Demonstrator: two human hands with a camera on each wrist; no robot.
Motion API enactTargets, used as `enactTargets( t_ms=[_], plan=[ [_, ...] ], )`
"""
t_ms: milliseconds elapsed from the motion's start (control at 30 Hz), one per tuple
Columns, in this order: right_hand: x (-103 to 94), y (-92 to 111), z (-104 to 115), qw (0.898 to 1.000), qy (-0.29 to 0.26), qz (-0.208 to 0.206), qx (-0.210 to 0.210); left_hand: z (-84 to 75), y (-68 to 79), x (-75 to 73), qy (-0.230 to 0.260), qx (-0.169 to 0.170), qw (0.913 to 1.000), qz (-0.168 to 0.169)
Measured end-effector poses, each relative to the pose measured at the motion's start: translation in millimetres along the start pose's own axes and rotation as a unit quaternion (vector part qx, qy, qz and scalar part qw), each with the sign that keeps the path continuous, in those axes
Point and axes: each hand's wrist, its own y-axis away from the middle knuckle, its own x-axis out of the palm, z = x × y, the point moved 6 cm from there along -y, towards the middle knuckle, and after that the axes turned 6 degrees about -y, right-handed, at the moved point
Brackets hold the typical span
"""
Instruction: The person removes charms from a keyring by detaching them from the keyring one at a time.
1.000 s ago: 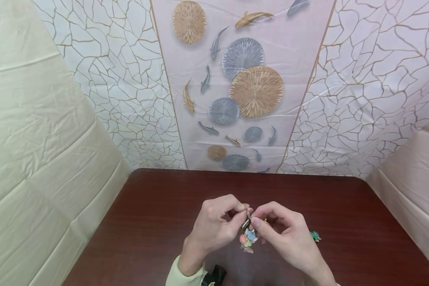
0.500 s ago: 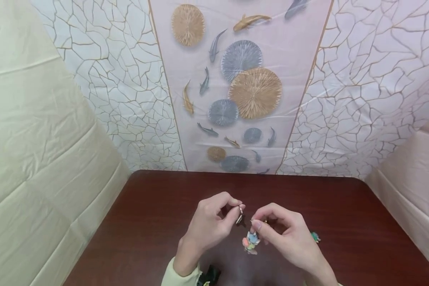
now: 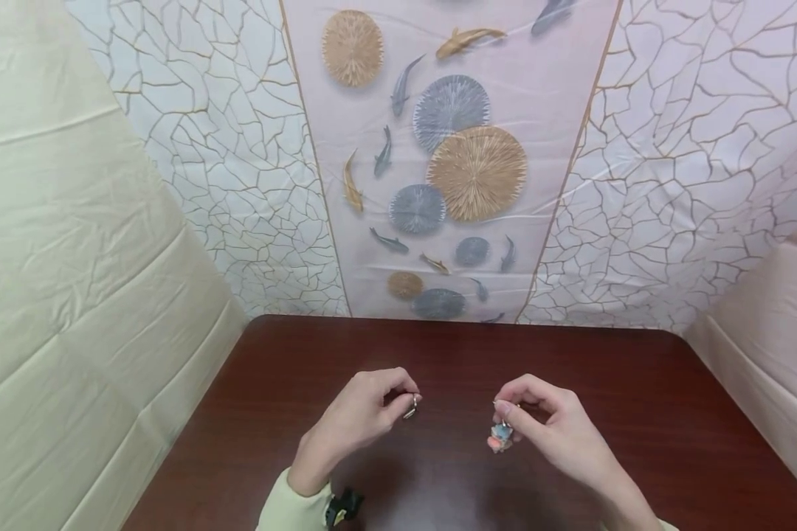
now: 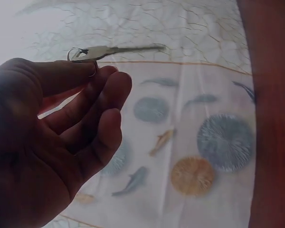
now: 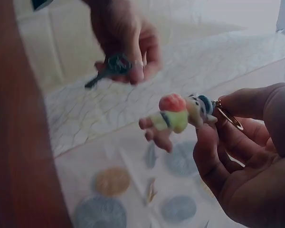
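My left hand (image 3: 361, 413) pinches a small metal key (image 4: 114, 51) between thumb and index finger. In the left wrist view the key lies nearly level, and a thin ring loops at its head. Across from it, my right hand (image 3: 558, 428) pinches a figurine keychain (image 5: 173, 116) by its top fitting. The figurine has a blue cap and a round pink-red part on a yellow-green body. A gold-coloured ring (image 5: 230, 118) sits at its head, against the right fingers. Both hands are above the table, with a gap between key and figurine.
The dark red-brown table (image 3: 292, 369) has rounded far corners. Behind it hangs a patterned cloth (image 3: 438, 243) with fish and round leaf shapes. Cream cloth (image 3: 106, 310) closes the left side. A black device (image 3: 344, 507) is strapped at the left wrist.
My hands have drawn apart, the left one going left with the key and the right one going right with the figurine keychain. The green item by the right hand is now out of sight.
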Motion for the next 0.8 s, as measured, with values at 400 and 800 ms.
enactTargets(
  t_ms=[400,800],
  plan=[
    [-41.9,3,-59,0.993,0.098,-0.019,0.064,20.0,14.3,9.2,-0.044,0.0,0.9971,0.062],
    [-78.8,10,-127,0.98,0.092,0.008,0.176,60.8,29.5,16.5,-0.048,-0.062,0.9894,0.122]
  ],
)
